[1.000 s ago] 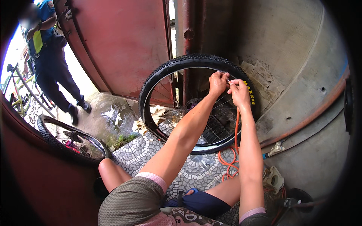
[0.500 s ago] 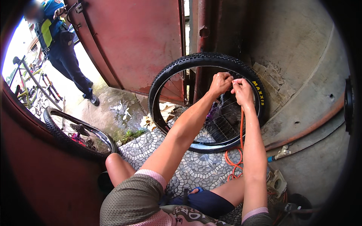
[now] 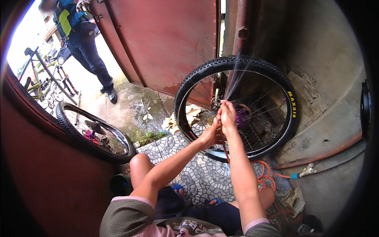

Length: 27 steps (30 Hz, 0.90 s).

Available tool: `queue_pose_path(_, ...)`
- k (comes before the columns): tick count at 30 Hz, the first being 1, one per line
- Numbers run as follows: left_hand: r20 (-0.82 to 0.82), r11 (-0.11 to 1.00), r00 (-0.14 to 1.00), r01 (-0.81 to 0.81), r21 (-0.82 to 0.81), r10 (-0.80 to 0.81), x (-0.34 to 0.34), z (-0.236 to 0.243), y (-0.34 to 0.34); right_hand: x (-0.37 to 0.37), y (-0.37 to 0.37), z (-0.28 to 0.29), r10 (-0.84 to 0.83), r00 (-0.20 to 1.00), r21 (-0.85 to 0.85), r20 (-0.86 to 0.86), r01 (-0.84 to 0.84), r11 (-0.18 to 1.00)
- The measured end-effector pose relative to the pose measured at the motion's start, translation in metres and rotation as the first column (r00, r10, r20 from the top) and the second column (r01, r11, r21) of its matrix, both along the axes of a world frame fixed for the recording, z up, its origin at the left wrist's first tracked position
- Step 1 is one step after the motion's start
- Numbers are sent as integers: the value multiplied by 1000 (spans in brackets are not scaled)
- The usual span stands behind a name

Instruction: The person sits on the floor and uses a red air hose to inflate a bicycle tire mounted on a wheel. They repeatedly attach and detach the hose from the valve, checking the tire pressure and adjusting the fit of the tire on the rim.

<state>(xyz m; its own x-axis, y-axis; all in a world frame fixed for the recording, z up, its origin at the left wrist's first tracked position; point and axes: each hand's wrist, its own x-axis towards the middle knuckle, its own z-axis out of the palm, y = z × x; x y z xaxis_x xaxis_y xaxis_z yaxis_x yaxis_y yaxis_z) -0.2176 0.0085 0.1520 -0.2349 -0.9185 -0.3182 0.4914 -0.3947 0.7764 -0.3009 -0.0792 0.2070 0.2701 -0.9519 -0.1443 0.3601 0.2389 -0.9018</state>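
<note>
A bicycle wheel (image 3: 288, 107) with a black knobby tyre and yellow lettering stands upright against the red metal post and gate. My right hand (image 3: 228, 116) is closed on the end of an orange hose (image 3: 265, 175), and a fine water spray (image 3: 235, 77) shoots upward from it across the wheel. My left hand (image 3: 210, 134), closed just below and touching my right, grips the hose too. Behind the spray are the hub and spokes with a purple part (image 3: 241, 120). Part of the hose is hidden by my hands.
A second wheel (image 3: 68, 122) leans at the left. In the doorway a person (image 3: 85, 53) in dark trousers stands near parked bicycles (image 3: 45, 89). The red gate (image 3: 169, 43) is behind. A hose fitting (image 3: 306, 170), a pale plastic piece (image 3: 294, 200) and a curved concrete wall (image 3: 327, 59) are at right.
Both hands have moved down from the upper rim toward the wheel's middle, my right now above my left. A water spray has appeared. The view has shifted, and the person's arm position changed.
</note>
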Motion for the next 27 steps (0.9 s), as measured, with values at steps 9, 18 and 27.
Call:
queue_pose_path(9,469,934,812,-340,-104,348,104,2,57,117,-36,-1,102,966,-331,-236,-179,926)
queue_pose_path(18,651,923,701,-384,0,292,134,-67,55,160,2,-73,277,945,-139,-175,-303,943)
queue_pose_path(27,917,949,390,-312,48,82,154,-77,56,202,20,-4,-79,935,-60,345,106,993)
